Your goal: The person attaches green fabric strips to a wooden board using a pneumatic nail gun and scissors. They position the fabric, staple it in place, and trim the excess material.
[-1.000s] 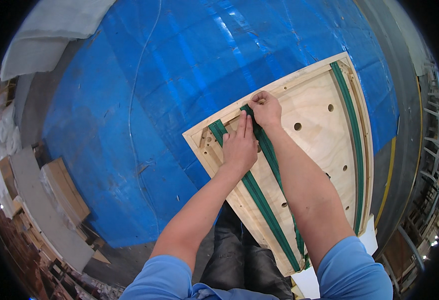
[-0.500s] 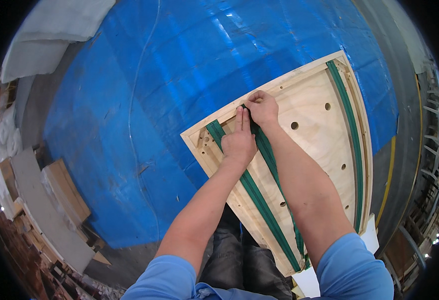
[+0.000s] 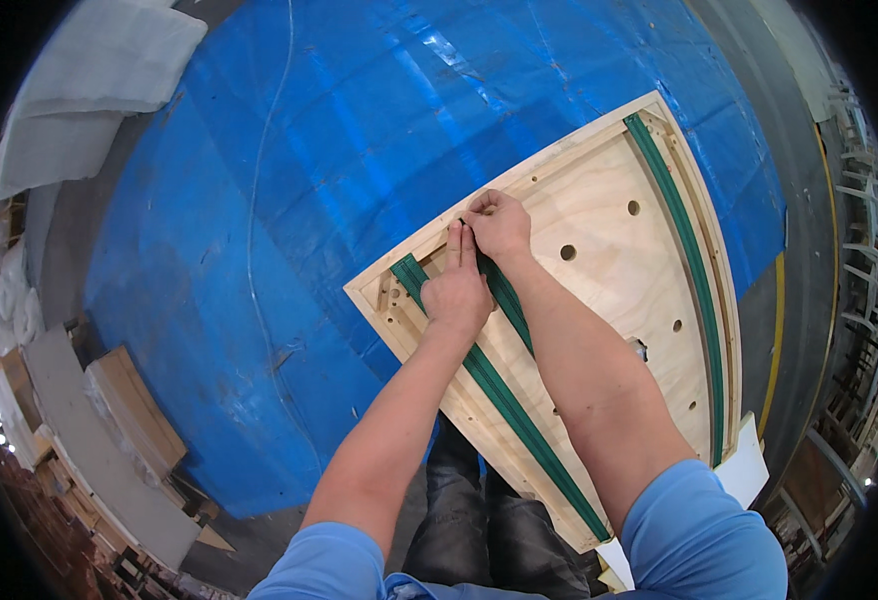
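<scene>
Centre: green strap (image 3: pixel 508 303), end apparently pinched by right hand (image 3: pixel 500 226), pressed by left hand (image 3: pixel 458 294), two fingers straight. Strap fastening is judged in hand; steady tension seems called for.

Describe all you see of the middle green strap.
The middle green strap looks flat and woven. It slants down from the wooden frame between the left strap and right strap until the right forearm hides it. The left hand lays two fingers over its upper end; the right hand is there, grip unclear.
</scene>
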Available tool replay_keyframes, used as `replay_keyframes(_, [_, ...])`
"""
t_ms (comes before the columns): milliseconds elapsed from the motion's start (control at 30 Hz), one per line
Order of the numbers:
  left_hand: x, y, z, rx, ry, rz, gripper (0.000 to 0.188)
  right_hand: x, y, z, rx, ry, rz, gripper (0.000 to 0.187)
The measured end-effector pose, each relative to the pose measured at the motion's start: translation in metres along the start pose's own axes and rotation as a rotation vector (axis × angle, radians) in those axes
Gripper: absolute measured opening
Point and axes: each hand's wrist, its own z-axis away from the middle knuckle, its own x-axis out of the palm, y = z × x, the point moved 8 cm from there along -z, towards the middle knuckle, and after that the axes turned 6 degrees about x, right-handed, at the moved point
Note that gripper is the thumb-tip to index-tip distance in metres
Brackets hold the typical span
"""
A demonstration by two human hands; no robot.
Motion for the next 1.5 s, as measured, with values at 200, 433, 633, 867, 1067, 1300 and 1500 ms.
replay_keyframes(200, [0.0,-0.001,-0.002,-0.01,-0.035,-0.008,0.088,0.001,-0.001,0.0,0.003,-0.012,-0.003,0.015])
replay_keyframes(433, [-0.002,0.004,-0.003,0.007,-0.026,0.0,0.085,-0.008,0.025,-0.006,-0.134,-0.095,-0.164,0.021])
replay_keyframes(633, [0.0,-0.001,-0.001,-0.049,-0.075,0.018,0.086,-0.048,0.051,-0.024,0.178,-0.098,-0.278,0.032])
replay_keyframes(867, [0.0,0.0,-0.003,-0.048,-0.079,-0.027,0.085,-0.076,-0.002,-0.042,-0.101,0.113,0.273,0.037])
replay_keyframes(1067, [-0.002,0.001,-0.005,-0.035,-0.062,-0.043,0.084,-0.074,-0.005,-0.043,-0.038,0.117,0.386,0.029])
replay_keyframes(1300, [-0.003,0.0,-0.005,-0.033,-0.052,-0.036,0.083,-0.072,-0.008,-0.045,0.022,0.057,0.398,0.028])
replay_keyframes(1500, [-0.004,0.003,-0.005,-0.03,-0.074,-0.05,0.08,-0.074,-0.003,-0.05,0.013,0.082,0.396,0.028])
